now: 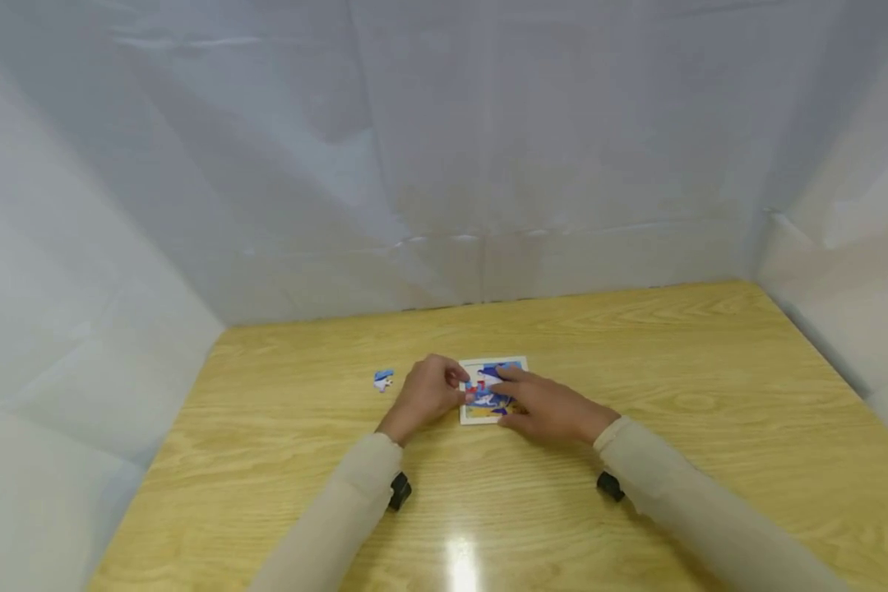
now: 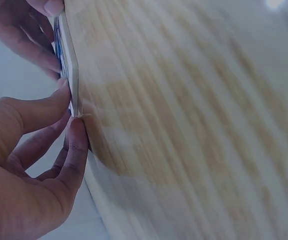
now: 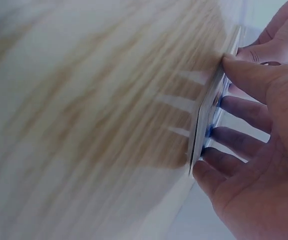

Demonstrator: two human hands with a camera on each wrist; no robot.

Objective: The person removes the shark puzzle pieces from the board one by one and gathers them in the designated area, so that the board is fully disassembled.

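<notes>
A small white-framed puzzle board (image 1: 481, 386) with a blue, red and yellow picture lies flat in the middle of the wooden table (image 1: 636, 345). My left hand (image 1: 427, 395) is at the board's left edge with its fingers curled. In the left wrist view, the left hand's (image 2: 28, 165) thumb and forefinger pinch the thin edge of the board (image 2: 66, 55). My right hand (image 1: 549, 409) lies over the board's right side. Its fingers rest fairly straight on the picture, and in the right wrist view the thumb (image 3: 254, 75) presses against the board's rim (image 3: 206, 117).
One loose blue-and-white puzzle piece (image 1: 382, 380) lies on the table a little left of my left hand. White sheeting (image 1: 444, 164) walls the table at the back and on both sides. Bare wood surrounds the board.
</notes>
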